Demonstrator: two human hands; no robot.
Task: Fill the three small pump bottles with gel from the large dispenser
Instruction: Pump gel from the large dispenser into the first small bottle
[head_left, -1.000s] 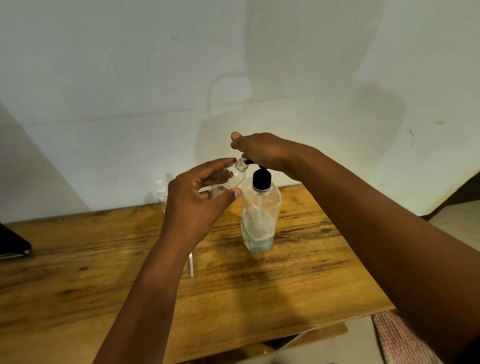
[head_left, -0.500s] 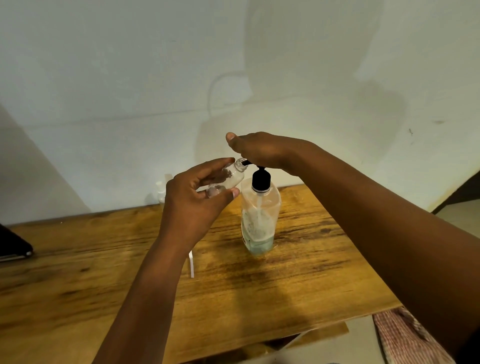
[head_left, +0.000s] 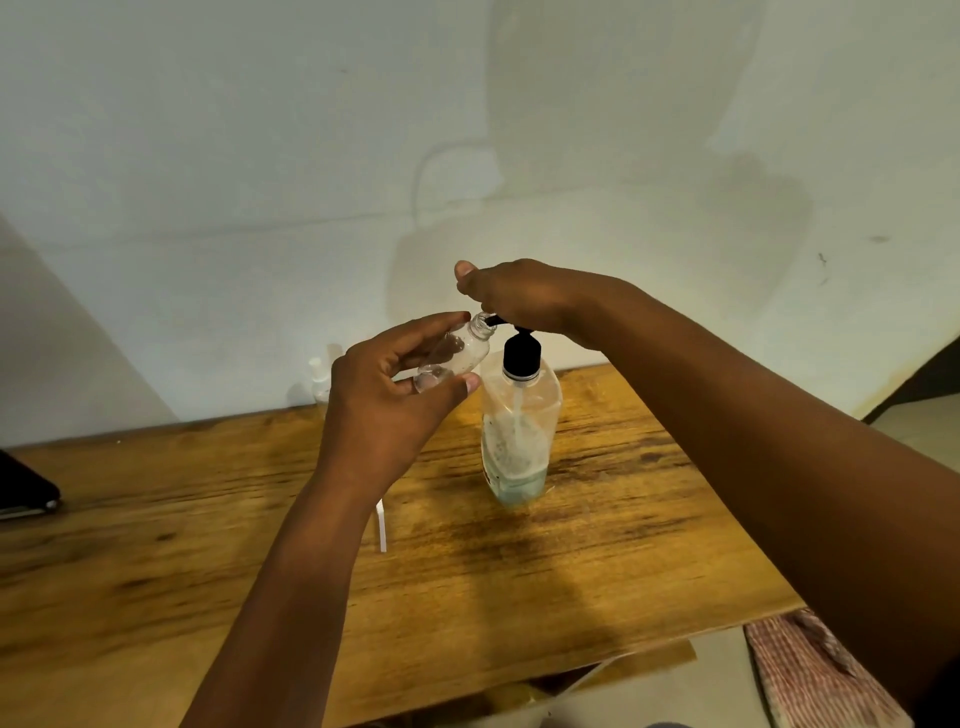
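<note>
The wooden bench (head_left: 597, 561) carries the large dispenser (head_left: 519, 431), which stands upright near the far edge, only a shallow pool of bluish gel left at its base; the right hand (head_left: 519, 301) lies over its black pump head, fingers curled down around the top, thumb raised at the far side; the left hand (head_left: 384, 400) holds a small clear bottle (head_left: 457, 353) tilted, thumb below and fingers (head_left: 431, 332) above, its open neck touching the black spout. Since a second ago the right hand has sunk slightly on the pump and its thumb has shifted left, while the bottle has kept its place at the spout; I judge a pump stroke is under way, though little gel shows inside the bottle. Behind the left hand, by the wall, another small bottle (head_left: 318, 382) waits, partly hidden; a white strip (head_left: 382, 530) lies on the bench.
</note>
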